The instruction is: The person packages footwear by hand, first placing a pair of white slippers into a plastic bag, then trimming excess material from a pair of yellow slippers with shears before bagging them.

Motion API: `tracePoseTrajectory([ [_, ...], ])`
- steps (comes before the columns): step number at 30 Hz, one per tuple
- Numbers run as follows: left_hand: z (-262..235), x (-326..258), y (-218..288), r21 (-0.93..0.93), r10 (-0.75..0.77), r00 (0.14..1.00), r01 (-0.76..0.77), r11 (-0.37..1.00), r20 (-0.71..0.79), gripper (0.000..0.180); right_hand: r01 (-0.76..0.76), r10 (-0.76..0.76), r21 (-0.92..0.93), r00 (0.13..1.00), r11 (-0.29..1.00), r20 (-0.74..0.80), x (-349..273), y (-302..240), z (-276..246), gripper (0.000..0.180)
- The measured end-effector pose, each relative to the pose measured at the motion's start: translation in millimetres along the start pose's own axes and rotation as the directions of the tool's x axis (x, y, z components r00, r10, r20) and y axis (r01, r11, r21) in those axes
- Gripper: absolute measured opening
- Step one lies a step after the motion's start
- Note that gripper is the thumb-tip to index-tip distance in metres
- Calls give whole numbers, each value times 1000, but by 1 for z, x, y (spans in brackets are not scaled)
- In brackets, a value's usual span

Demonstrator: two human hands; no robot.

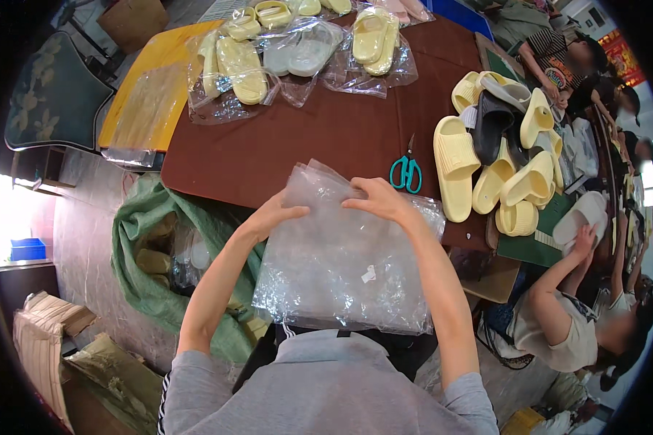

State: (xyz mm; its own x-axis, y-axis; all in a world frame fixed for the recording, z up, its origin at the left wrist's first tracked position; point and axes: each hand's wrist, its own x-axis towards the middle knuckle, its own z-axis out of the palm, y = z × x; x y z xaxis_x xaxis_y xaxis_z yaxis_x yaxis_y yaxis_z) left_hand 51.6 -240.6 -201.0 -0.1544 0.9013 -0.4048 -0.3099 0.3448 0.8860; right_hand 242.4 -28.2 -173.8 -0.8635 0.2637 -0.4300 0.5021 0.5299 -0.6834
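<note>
A stack of transparent plastic bags [334,264] lies over my lap and the near edge of the brown table. My left hand [274,215] grips the raised upper edge of the bags on its left side, thumb toward the middle. On the right side, my right hand [379,199] pinches the same upper edge between thumb and fingers. A small white scrap [368,273] rests on the plastic. Just beyond my right hand lie teal-handled scissors [406,172] with the blades pointing away.
Bagged yellow slippers [241,71] and grey slippers [305,49] lie at the table's far side. Loose yellow slippers [455,170] and black ones [492,123] are piled at right. A green sack [141,268] stands at left. Co-workers sit along the right, one holding a pale slipper [580,217].
</note>
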Motion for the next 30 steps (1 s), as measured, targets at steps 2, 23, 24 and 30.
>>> tracePoseTrajectory([
  [2, 0, 9, -1, 15, -48, 999, 48, 999, -1, 41, 10, -9, -49, 1000, 999, 8, 3, 2, 3, 69],
  [23, -58, -70, -66, -48, -283, 959, 282, 958, -4, 43, 201, -244, -169, 922, 965, -300, -6, 40, -2, 18],
  [24, -59, -69, -66, 63, -290, 954, 294, 954, -75, 43, 218, -265, -178, 911, 960, -317, -5, 38, -3, 18],
  [30, -54, -54, -35, -70, -223, 961, 215, 974, -161, 37, 208, -298, -267, 882, 941, -364, 21, 12, -33, 17],
])
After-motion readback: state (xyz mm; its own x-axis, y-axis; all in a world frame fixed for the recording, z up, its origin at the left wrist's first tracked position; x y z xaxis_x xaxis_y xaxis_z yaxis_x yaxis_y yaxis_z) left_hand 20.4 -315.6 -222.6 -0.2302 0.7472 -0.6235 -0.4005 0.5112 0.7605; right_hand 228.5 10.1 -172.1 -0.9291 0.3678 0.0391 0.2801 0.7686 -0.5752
